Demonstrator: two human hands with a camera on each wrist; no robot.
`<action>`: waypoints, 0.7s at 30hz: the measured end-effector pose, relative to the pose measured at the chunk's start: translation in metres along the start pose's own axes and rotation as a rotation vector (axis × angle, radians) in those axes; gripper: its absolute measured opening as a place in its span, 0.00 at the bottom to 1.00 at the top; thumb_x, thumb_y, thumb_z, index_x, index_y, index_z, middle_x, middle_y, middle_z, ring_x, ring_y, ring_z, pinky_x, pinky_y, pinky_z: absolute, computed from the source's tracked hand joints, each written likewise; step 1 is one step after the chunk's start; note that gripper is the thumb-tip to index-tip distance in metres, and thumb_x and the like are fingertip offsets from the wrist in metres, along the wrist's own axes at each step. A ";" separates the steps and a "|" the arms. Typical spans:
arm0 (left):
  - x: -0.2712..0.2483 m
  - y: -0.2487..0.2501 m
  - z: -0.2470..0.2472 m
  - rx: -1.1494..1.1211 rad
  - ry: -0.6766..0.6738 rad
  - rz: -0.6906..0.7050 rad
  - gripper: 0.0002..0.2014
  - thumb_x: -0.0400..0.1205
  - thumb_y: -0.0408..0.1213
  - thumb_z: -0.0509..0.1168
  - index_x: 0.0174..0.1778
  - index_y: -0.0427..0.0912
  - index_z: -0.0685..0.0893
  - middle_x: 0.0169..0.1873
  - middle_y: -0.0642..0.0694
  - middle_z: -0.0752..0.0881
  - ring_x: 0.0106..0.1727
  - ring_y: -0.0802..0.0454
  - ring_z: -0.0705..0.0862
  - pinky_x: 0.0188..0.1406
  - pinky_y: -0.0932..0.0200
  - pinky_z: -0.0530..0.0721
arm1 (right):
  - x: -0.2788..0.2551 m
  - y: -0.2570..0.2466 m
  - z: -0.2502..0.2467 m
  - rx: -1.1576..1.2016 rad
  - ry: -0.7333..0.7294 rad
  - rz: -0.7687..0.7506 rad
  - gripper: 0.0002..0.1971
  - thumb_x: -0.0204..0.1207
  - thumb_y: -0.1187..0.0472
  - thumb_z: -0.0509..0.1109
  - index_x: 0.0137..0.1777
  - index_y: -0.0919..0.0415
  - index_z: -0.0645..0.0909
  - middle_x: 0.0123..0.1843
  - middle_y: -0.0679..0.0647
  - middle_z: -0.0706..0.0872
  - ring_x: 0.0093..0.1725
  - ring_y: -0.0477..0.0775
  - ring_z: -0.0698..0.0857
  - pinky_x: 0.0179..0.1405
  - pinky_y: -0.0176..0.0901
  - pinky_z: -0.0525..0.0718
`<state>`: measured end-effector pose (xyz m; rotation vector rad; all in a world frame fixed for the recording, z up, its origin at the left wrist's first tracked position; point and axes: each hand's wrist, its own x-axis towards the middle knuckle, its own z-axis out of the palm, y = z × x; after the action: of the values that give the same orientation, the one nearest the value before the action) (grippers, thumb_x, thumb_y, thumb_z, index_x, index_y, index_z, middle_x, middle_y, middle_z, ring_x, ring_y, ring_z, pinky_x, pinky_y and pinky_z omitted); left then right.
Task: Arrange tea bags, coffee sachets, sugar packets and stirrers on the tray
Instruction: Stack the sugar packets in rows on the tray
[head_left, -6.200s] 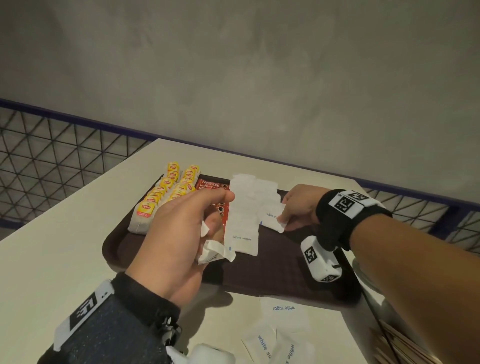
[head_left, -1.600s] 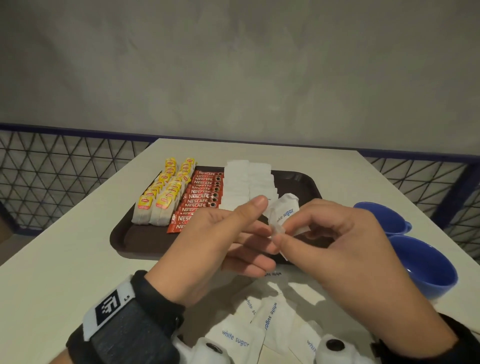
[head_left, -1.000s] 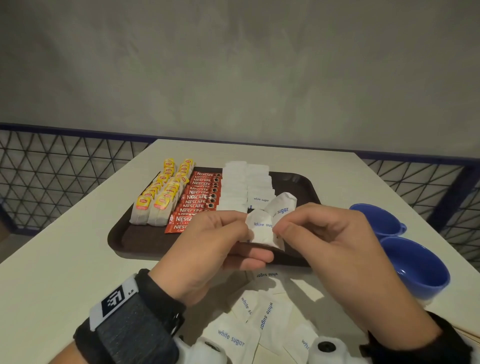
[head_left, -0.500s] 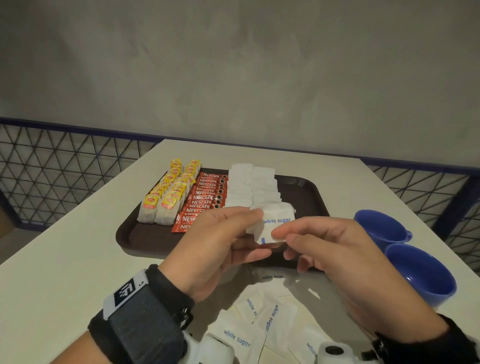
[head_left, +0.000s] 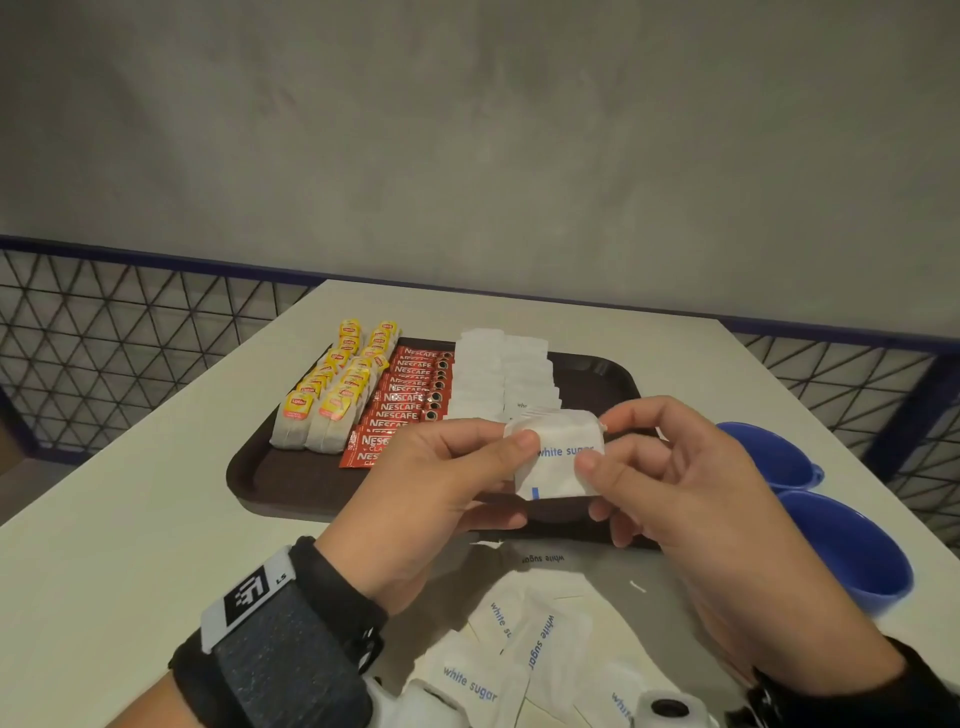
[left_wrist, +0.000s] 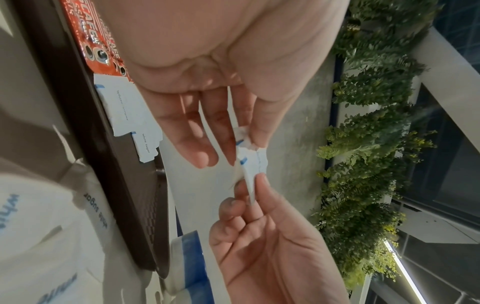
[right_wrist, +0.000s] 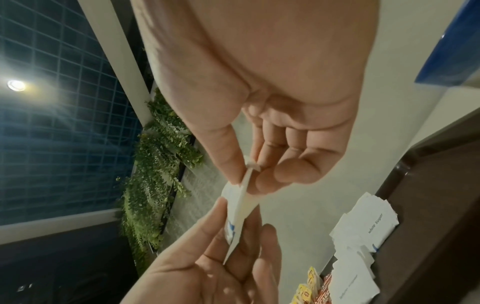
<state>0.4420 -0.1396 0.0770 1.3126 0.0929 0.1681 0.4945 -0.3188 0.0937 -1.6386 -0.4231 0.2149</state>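
Both hands hold one white sugar packet (head_left: 558, 457) in the air above the near edge of the dark brown tray (head_left: 291, 483). My left hand (head_left: 447, 493) pinches its left side with the thumb on top, and my right hand (head_left: 670, 483) pinches its right side. The wrist views show the sugar packet (left_wrist: 249, 162) (right_wrist: 241, 203) edge-on between thumbs and fingers. On the tray lie yellow-tagged tea bags (head_left: 332, 395), red coffee sachets (head_left: 410, 395) and rows of white sugar packets (head_left: 498, 374). More loose sugar packets (head_left: 519, 639) lie on the table near me.
Two blue cups (head_left: 841, 545) stand on the white table (head_left: 130, 545) to the right of the tray. A wire mesh railing (head_left: 104, 338) runs behind the table on the left and right. The right half of the tray is bare.
The packet was crumpled and folded between the hands a second ago; now it is held flat and upright, with "white sugar" facing me. Both hands have lifted slightly toward the tray.
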 end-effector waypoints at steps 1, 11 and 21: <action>-0.001 0.000 0.001 0.005 -0.014 -0.001 0.10 0.77 0.41 0.72 0.31 0.44 0.93 0.27 0.52 0.86 0.29 0.59 0.83 0.41 0.54 0.89 | 0.000 0.000 0.000 0.001 -0.013 -0.010 0.12 0.77 0.66 0.77 0.57 0.55 0.83 0.36 0.61 0.88 0.33 0.52 0.85 0.32 0.43 0.82; 0.002 -0.007 -0.002 0.022 -0.036 0.004 0.12 0.72 0.40 0.75 0.46 0.36 0.94 0.44 0.39 0.94 0.40 0.49 0.92 0.36 0.59 0.92 | 0.000 0.004 0.003 0.010 -0.016 -0.072 0.10 0.75 0.63 0.79 0.55 0.51 0.90 0.29 0.58 0.86 0.32 0.53 0.89 0.32 0.44 0.86; 0.000 -0.005 0.001 -0.004 -0.020 0.034 0.09 0.70 0.35 0.76 0.45 0.41 0.94 0.45 0.37 0.94 0.43 0.47 0.94 0.34 0.54 0.93 | 0.001 0.005 0.000 -0.081 0.067 -0.199 0.08 0.79 0.60 0.76 0.42 0.47 0.94 0.30 0.46 0.88 0.29 0.40 0.83 0.28 0.33 0.80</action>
<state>0.4422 -0.1414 0.0721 1.3121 0.0531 0.1842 0.4956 -0.3186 0.0889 -1.6654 -0.5464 -0.0061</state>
